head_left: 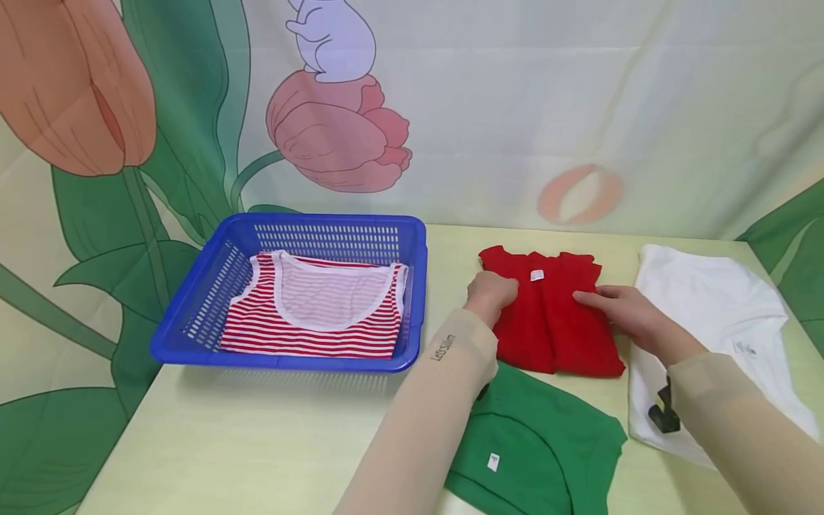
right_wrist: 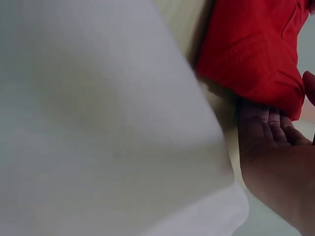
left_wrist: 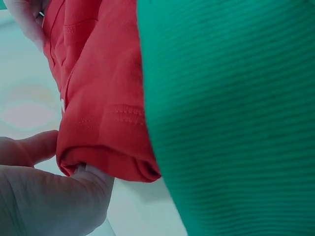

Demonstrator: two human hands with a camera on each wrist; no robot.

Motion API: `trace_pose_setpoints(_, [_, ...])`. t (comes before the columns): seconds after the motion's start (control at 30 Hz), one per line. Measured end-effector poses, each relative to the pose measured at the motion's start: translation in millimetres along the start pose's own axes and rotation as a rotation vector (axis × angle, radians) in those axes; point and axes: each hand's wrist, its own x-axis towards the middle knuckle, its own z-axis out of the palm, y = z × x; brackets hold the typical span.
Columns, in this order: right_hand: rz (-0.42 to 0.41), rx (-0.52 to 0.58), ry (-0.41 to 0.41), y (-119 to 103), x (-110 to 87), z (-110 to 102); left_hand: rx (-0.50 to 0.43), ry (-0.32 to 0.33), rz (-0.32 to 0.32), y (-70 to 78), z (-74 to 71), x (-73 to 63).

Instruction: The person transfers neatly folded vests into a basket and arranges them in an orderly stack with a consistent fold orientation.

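A folded red shirt (head_left: 547,322) with a small white neck label lies on the table, partly lifted at its sides. At its left edge my left hand (head_left: 491,295) grips the cloth; in the left wrist view, fingers (left_wrist: 93,177) tuck into the fold. My right hand (head_left: 634,318) holds the right edge, thumb on top, and in the right wrist view its fingers (right_wrist: 270,123) reach beneath the red cloth. A green shirt (head_left: 534,443) with a white label lies just in front, under my left forearm.
A blue plastic basket (head_left: 418,286) stands at the left, with a folded red-and-white striped tank top (head_left: 315,340) inside. To the right lies a white shirt (head_left: 702,300), partly behind my right forearm. A printed cloth backdrop (head_left: 489,129) hangs along the table's far edge.
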Motion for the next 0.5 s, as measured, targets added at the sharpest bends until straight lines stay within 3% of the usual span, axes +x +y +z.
trace_pose_setpoints(0.5, [-0.035,-0.051,0.089,-6.4,-4.4,-2.0,0.079,0.022,0.062,8.5,-7.1,-6.4])
